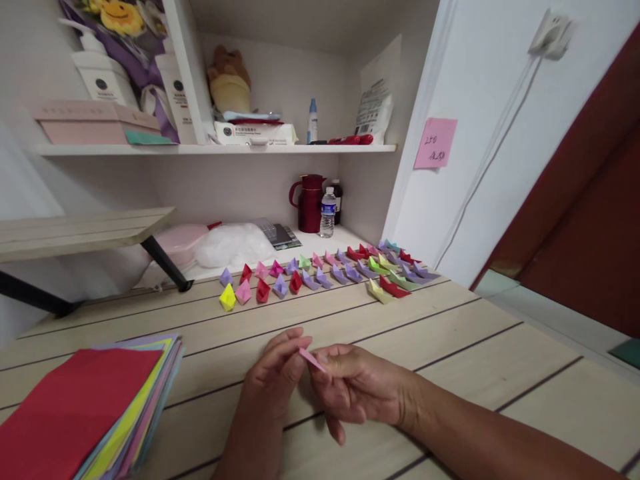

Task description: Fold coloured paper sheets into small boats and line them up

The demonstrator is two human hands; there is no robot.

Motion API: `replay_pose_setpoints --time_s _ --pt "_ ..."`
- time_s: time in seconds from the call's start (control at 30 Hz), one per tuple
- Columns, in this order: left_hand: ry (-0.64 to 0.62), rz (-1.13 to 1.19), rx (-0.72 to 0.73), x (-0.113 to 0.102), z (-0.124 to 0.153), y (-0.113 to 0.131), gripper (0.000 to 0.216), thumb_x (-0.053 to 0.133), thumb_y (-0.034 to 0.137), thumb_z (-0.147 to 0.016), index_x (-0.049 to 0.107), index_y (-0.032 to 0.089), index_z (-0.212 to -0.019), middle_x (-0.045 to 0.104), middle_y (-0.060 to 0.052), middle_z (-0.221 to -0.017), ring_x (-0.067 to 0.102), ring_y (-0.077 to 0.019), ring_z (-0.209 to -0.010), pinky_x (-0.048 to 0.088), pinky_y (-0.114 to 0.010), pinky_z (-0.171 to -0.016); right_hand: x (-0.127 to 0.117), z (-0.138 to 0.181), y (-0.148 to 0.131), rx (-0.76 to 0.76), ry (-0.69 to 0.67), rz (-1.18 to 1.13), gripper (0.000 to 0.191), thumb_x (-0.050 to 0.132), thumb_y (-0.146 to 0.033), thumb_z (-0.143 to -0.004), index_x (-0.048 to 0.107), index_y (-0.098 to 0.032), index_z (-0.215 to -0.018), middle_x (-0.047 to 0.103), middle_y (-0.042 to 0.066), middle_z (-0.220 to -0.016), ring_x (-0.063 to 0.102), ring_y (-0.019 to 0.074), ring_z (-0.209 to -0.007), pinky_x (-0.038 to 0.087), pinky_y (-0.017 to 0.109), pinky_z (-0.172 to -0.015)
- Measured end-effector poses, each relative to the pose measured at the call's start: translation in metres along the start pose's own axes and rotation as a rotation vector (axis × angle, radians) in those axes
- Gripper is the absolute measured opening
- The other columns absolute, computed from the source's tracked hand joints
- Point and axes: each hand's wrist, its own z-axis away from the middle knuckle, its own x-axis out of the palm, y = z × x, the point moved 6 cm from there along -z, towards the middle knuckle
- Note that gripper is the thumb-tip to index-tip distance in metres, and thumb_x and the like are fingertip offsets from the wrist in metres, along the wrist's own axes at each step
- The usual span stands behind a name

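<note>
Wood-look counter (450, 357) bears paper boats (263, 291); nearer, left hand (273, 373) and right hand (357, 380) both pinch pink paper (313, 361) above it, apparently mid-fold; the next crease likely needs aligned edges.

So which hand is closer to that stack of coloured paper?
The left hand. It is just to the right of the stack of coloured paper, not touching it. The right hand is farther over, beyond the left, pinching small pink paper.
</note>
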Motion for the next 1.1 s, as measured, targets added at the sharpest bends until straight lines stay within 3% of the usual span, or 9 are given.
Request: replay_pose_setpoints --time_s 0.13,0.23,0.33,0.47,0.57,0.8,1.0,1.1 --pt "0.046 -0.094 -0.056 -0.007 0.001 0.002 0.028 0.082 0.045 -0.059 0.076 0.019 -0.068 0.071 -0.005 -0.075 0.063 -0.0203 -0.079 0.047 -0.031 -0.079 0.005 -0.001 0.005 0.027 -0.035 0.026 0.040 0.064 -0.052 -0.085 0.049 -0.017 -0.074 0.060 -0.003 -0.053 0.048 0.0081 -0.034 0.054 0.030 -0.050" --pt "0.118 -0.205 -0.107 -0.016 0.004 0.005 0.031 0.079 0.048 -0.063 0.075 0.018 -0.068 0.065 0.000 -0.061 0.056 -0.0147 -0.064 0.041 -0.026 -0.066 0.000 0.000 -0.008 -0.111 0.178 0.261 0.050 0.055 -0.064 -0.087 0.053 -0.016 -0.074 0.064 0.001 -0.062 0.055 0.0102 -0.041 0.048 0.024 -0.048" --pt "0.181 -0.320 -0.110 -0.021 0.007 0.010 0.032 0.079 0.049 -0.063 0.073 0.018 -0.065 0.057 0.004 -0.053 0.045 -0.0106 -0.053 0.032 -0.024 -0.056 -0.001 0.011 -0.032 -0.330 0.412 0.574 0.045 0.049 -0.060 -0.092 0.057 -0.017 -0.089 0.064 0.002 -0.075 0.060 0.0124 -0.058 0.046 0.023 -0.055" --pt "0.193 -0.439 -0.058 -0.019 0.010 0.016 0.029 0.080 0.046 -0.063 0.070 0.020 -0.058 0.049 0.005 -0.048 0.036 -0.0100 -0.048 0.024 -0.025 -0.050 0.002 0.021 -0.049 -0.463 0.522 0.784 0.033 0.056 -0.049 -0.092 0.060 -0.020 -0.107 0.063 0.003 -0.091 0.057 0.0157 -0.080 0.046 0.027 -0.072" --pt "0.165 -0.494 0.009 -0.016 0.009 0.020 0.023 0.078 0.041 -0.066 0.070 0.021 -0.058 0.054 0.003 -0.055 0.043 -0.0132 -0.055 0.030 -0.026 -0.054 0.001 0.019 -0.047 -0.413 0.539 0.870 0.026 0.066 -0.042 -0.086 0.066 -0.018 -0.095 0.064 0.002 -0.081 0.055 0.0145 -0.071 0.044 0.027 -0.068" --pt "0.050 -0.528 0.091 -0.011 0.006 0.023 0.016 0.073 0.036 -0.072 0.070 0.022 -0.062 0.064 -0.001 -0.072 0.058 -0.0196 -0.075 0.041 -0.028 -0.072 -0.004 0.016 -0.040 -0.334 0.554 0.755 0.032 0.071 -0.046 -0.080 0.066 -0.015 -0.075 0.063 0.000 -0.061 0.058 0.0131 -0.059 0.043 0.025 -0.060" --pt "-0.006 -0.475 0.034 -0.013 0.002 0.012 0.024 0.067 0.042 -0.075 0.069 0.021 -0.064 0.064 0.000 -0.069 0.057 -0.0174 -0.068 0.042 -0.027 -0.066 -0.004 0.011 -0.026 -0.216 0.514 0.444 0.042 0.077 -0.054 -0.069 0.059 -0.016 -0.067 0.065 0.001 -0.057 0.051 0.0097 -0.041 0.036 0.022 -0.043" --pt "-0.005 -0.492 0.029 -0.014 -0.001 0.012 0.024 0.066 0.042 -0.075 0.070 0.020 -0.065 0.065 -0.001 -0.069 0.059 -0.0182 -0.068 0.043 -0.028 -0.067 -0.006 0.010 -0.025 -0.225 0.526 0.450 0.038 0.078 -0.049 -0.069 0.060 -0.016 -0.067 0.065 0.000 -0.059 0.052 0.0093 -0.045 0.038 0.022 -0.048"
